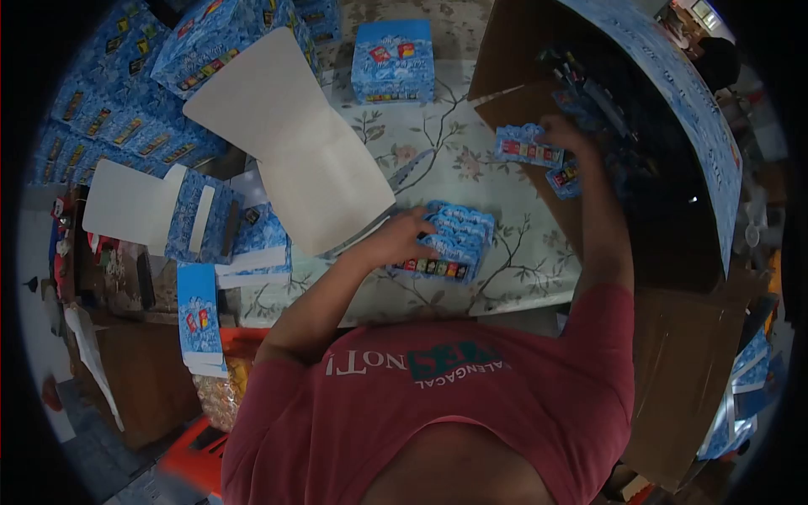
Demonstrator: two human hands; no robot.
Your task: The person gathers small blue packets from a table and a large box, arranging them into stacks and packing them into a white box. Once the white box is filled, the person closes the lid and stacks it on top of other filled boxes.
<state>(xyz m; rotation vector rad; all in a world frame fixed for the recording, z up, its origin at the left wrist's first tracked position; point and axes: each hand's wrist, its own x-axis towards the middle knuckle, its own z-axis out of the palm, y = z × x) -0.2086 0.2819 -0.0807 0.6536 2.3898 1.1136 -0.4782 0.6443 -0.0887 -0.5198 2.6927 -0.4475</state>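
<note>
The left hand (406, 239) is resting on a layered group of blue printed cardboard packs (461, 240) with a row of small coloured pictures along the near side; its fingers are spreading slightly and bending over the left part of the group, touching it. The packs are lying on a pale table (526, 261) covered in a floral pattern, near its close edge. The right hand (562, 135) is reaching to the opening of a large brown cardboard box (518, 105), its fingers closing on the upper edge of a flat blue pack (528, 146); whether the thumb is pressing behind it, one cannot tell. A smaller-looking blue pack (564, 179) is lying just below that one. An unfolded white cardboard carton (316, 168) is lying left of the group, and a closed blue printed box (393, 63) is standing farther back.
</note>
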